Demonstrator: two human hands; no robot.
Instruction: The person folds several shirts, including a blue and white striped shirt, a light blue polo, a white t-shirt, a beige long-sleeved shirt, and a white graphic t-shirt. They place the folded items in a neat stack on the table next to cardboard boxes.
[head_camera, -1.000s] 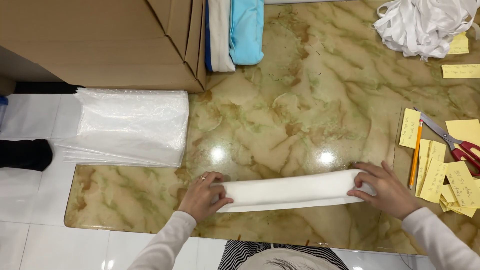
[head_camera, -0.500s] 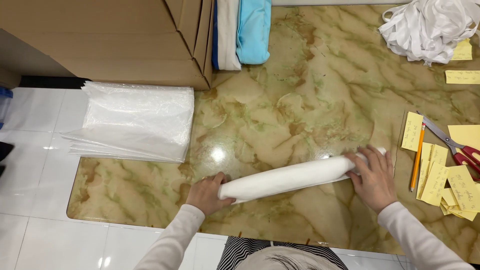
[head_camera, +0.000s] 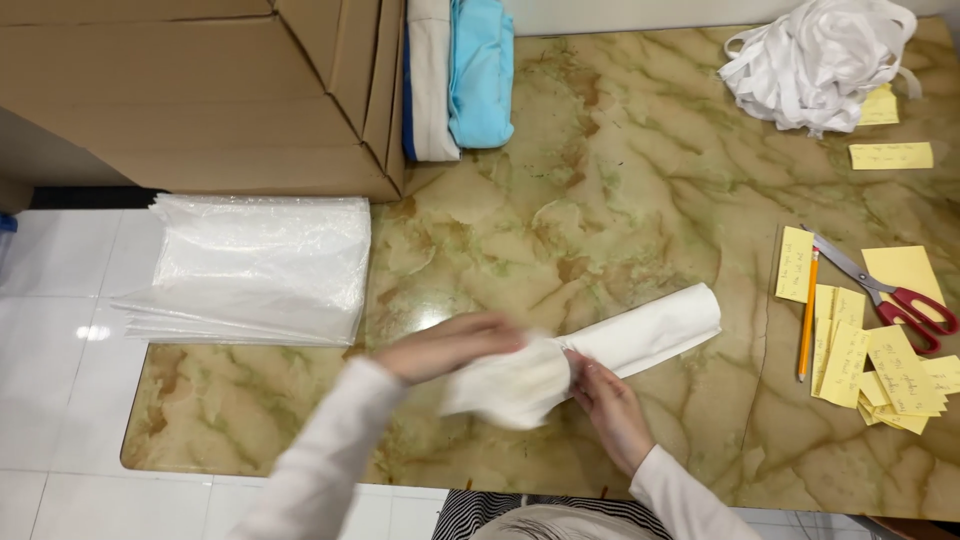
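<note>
head: since 0.5 s ago roll's left end lifted, bunched | left hand (head_camera: 450, 345) fingers clenched on white cloth roll (head_camera: 600, 355), blurred | right hand (head_camera: 610, 405) pinching roll middle | right half still rolled on bench (head_camera: 620, 200); fold-over judged half done

Glossy marble-look table (head_camera: 640, 230); matt white roll (head_camera: 640, 340), probably cloth.

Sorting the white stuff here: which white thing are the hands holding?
The rolled white cloth at the table's front, gripped by both hands; the plastic bags and strap pile lie untouched.
</note>
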